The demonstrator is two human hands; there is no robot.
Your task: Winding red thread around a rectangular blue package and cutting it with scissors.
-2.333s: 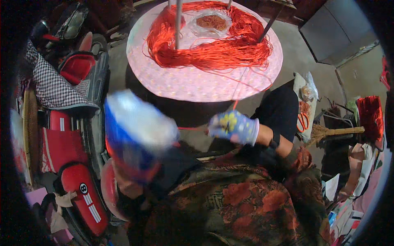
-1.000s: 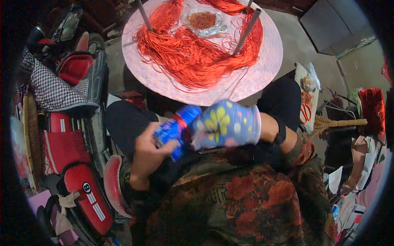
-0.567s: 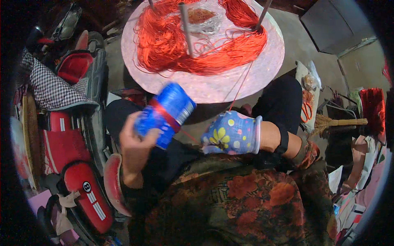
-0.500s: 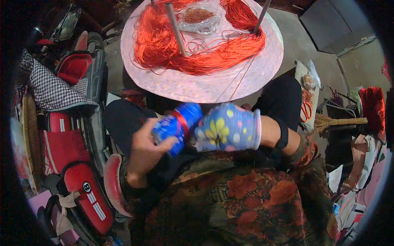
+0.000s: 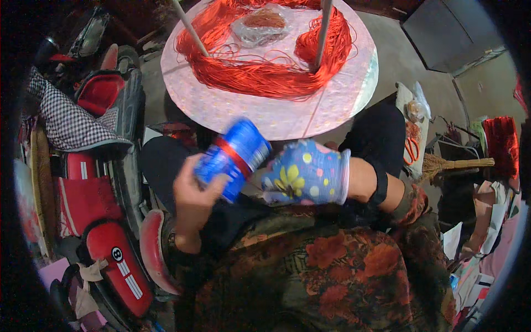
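My left hand point(image 5: 193, 188) is wrapped round a blue can point(image 5: 251, 146), somewhat blurred and tilted, with a band of red cord point(image 5: 232, 156) wound about its middle. Close to its right is my right hand point(image 5: 307, 172), in a blue glove with dots and a yellow flower. Its fingers are curled and partly hidden by the glove's back. A single strand of red cord runs from the round table point(image 5: 249, 119) to this glove. On the table, a large loose skein of red cord point(image 5: 260, 77) loops round upright rods point(image 5: 325, 36).
A clear plastic bag point(image 5: 260, 34) with brownish contents lies inside the skein. Red-and-black vehicle parts point(image 5: 119, 265) crowd the left. On the right are orange-handled scissors point(image 5: 411, 150), a straw hand broom point(image 5: 442, 164) and a pile of papers point(image 5: 481, 221).
The rods and skein have turned clockwise: the near rod moved left, the right one nearer and left. The blue can has changed its tilt in my left hand; my right hand has barely moved.
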